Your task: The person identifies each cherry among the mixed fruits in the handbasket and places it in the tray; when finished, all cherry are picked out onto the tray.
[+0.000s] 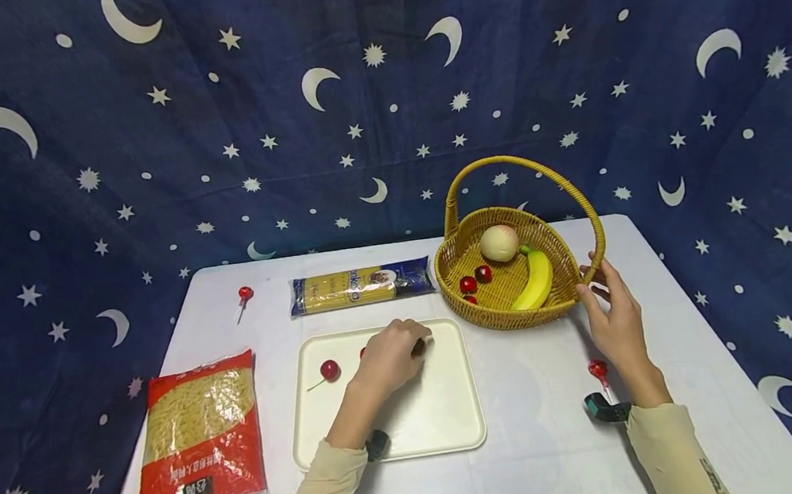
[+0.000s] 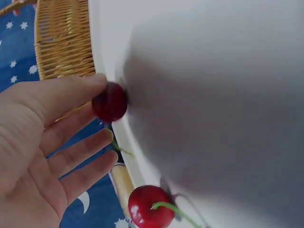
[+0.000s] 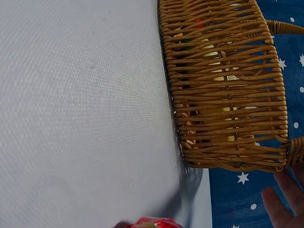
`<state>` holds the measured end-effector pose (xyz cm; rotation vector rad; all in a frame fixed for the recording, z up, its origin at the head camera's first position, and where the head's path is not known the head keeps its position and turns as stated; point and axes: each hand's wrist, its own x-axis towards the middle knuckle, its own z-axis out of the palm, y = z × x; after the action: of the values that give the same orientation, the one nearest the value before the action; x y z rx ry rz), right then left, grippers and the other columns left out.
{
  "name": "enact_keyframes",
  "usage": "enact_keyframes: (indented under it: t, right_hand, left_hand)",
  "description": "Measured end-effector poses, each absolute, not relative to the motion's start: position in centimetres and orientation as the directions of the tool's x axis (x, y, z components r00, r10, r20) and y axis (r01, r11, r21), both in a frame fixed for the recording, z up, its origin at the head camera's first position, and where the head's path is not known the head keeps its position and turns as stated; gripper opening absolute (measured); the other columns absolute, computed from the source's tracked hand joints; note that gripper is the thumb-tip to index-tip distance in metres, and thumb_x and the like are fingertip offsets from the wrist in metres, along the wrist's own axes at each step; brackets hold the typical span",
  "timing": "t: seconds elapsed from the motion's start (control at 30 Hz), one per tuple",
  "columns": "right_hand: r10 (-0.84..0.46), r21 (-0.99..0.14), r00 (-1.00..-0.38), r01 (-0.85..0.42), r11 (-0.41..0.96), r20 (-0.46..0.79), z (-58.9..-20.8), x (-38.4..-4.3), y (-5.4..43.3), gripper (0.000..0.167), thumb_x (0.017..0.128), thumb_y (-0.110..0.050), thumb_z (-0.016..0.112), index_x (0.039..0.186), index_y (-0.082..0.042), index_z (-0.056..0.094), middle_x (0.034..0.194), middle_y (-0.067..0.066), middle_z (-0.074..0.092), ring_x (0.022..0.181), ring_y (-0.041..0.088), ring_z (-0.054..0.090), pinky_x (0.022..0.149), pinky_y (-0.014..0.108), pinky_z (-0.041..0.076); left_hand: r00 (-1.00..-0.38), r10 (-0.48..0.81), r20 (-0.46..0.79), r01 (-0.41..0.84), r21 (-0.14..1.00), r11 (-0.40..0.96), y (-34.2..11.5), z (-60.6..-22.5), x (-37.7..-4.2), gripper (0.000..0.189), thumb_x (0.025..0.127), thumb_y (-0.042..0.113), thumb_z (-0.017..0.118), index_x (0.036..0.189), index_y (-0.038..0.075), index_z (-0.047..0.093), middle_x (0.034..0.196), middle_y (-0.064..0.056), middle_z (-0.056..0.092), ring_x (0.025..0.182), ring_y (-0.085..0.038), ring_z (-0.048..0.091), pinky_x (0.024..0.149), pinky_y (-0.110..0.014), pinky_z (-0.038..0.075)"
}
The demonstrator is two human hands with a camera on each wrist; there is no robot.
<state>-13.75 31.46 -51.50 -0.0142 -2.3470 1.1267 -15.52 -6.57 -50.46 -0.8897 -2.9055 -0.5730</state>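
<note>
the pinched cherry (image 2: 109,102) is at the left hand (image 1: 387,358), over the right half of the tray (image 1: 452,434), with the basket (image 1: 476,317) beyond it and off to the person's right; that diagonal gap is the relation that matters most. the cherry is round, so only its thin green stem gives it a line, trailing from the fruit past the lower fingertips in the left wrist view. thumb and index finger close on the fruit while the other fingers reach out loosely, spread apart; whether the fruit touches the tray i cannot tell. a second cherry (image 2: 149,207) lies just beside this hand, and a third cherry (image 1: 330,370) lies farther left on the tray, its stem toward the near left. the right hand (image 1: 615,320) is well apart from the cherries, at the basket's right side, thumb and fingers about the foot of the handle (image 1: 589,214); how firmly they hold it is unclear.
</note>
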Motion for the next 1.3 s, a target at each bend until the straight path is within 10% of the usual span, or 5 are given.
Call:
enact_keyframes:
  t: [0.3, 1.3]
  right_hand:
    - [0.235, -0.733, -0.861, -0.207, 0.648, 0.451, -51.4, -13.6, 31.6, 0.063, 0.105, -0.01, 0.066, 0.162, -0.027, 0.044, 0.143, 0.018, 0.066, 0.125, -0.024, 0.044, 0.107, 0.002, 0.041]
    - [0.21, -0.714, -0.858, -0.229, 0.662, 0.469, -51.6, -13.9, 31.8, 0.059, 0.106, -0.012, 0.065, 0.162, -0.016, 0.045, 0.144, 0.021, 0.064, 0.126, -0.021, 0.046, 0.106, 0.0, 0.04]
  left_hand:
    - [-0.852, 0.508, 0.125, 0.515, 0.373, 0.772, -6.6, -49.5, -16.2, 0.046, 0.085, 0.017, 0.088, 0.13, 0.015, 0.075, 0.134, -0.002, 0.075, 0.12, -0.024, 0.071, 0.098, -0.039, 0.063]
    - [-0.771, 0.59, 0.238, 0.619, 0.497, 0.609, -1.5, -45.5, -21.5, 0.032, 0.101, 0.023, 0.073, 0.132, 0.012, 0.074, 0.129, -0.006, 0.075, 0.118, -0.023, 0.071, 0.097, -0.04, 0.061]
